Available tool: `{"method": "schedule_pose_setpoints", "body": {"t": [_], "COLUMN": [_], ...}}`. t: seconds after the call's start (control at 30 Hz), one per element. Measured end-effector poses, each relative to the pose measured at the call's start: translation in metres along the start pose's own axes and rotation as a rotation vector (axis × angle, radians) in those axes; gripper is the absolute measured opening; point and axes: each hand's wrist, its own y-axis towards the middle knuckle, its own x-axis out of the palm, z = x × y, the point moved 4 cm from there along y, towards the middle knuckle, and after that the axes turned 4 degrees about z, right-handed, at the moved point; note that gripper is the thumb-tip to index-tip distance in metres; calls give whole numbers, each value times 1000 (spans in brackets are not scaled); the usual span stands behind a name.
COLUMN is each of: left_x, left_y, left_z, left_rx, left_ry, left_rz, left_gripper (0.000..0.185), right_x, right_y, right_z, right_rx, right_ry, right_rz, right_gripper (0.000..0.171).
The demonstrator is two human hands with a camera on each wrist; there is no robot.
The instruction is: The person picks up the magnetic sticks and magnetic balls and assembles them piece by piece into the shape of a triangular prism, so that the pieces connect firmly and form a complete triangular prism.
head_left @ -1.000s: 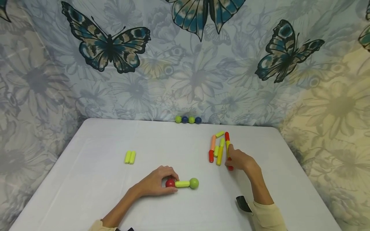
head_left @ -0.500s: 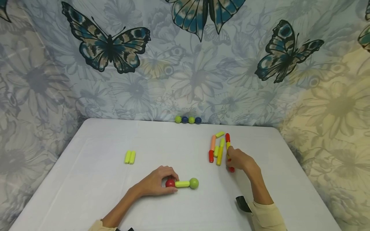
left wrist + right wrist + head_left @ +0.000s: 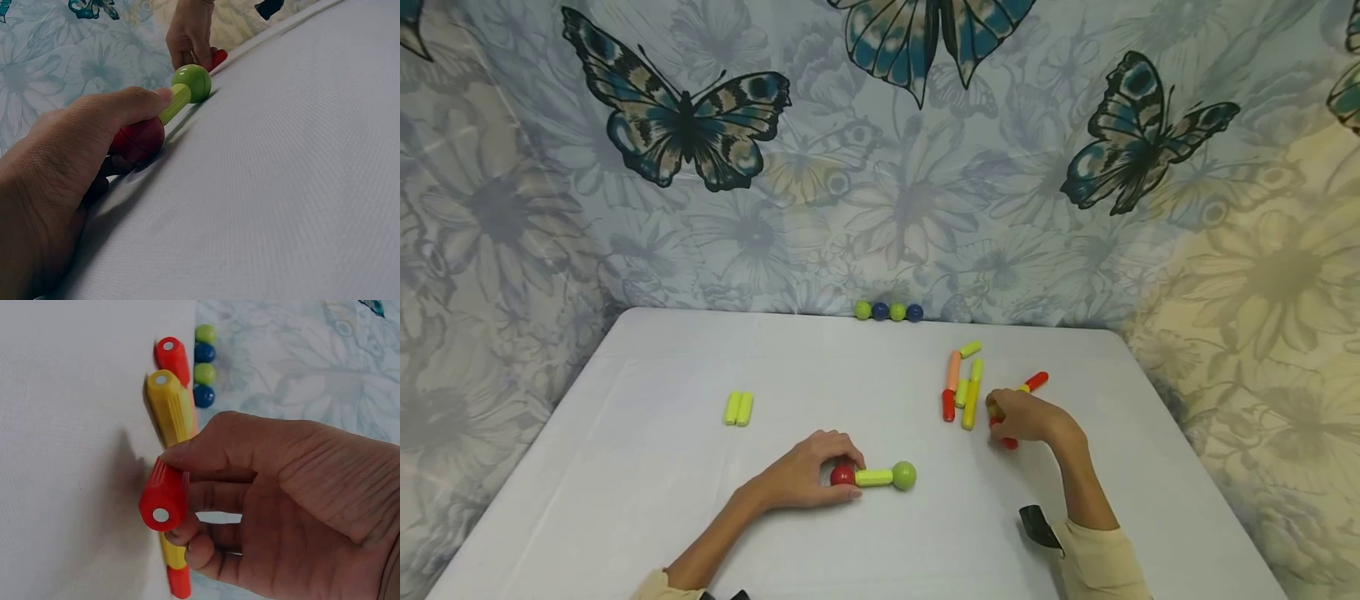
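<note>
Swinging away from the stick cluster [image 3: 962, 385] since a second ago, the red-and-yellow rod chain [image 3: 1022, 392] now slants rightward in the head view, pinched by the right hand [image 3: 1026, 417] on the white table [image 3: 625, 467]. The left hand [image 3: 801, 479] has not moved, fingers curled on the red ball [image 3: 842, 476] of the green-stick dumbbell.

Left wrist view: the thumb presses the lime stick [image 3: 174, 105], which ends in a green ball [image 3: 191, 83].

Right wrist view: the fingers [image 3: 206, 497] clamp a red segment [image 3: 164, 500], with yellow and red segments below it.
</note>
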Motion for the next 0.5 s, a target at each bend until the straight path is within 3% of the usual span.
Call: {"method": "schedule_pose_setpoints", "body": {"t": [0.1, 0.2, 0.37, 0.5], "left_x": [0, 0, 0, 1], "left_y": [0, 1, 2, 3], "left_z": [1, 1, 1, 0], "left_rx": [2, 6, -6, 4], "left_ry": [-2, -4, -18, -21], "left_rz": [1, 1, -8, -7], "left_gripper": [26, 26, 26, 28], "right_x": [-1, -1, 4, 19], "right_y": [-2, -4, -2, 6], "right_z": [-2, -10, -39, -67], "right_rx": [-34, -127, -323, -375], "right_ry": [62, 152, 230, 275], "right_rz": [-2, 20, 75, 131], "right_gripper": [42, 33, 18, 18]}}
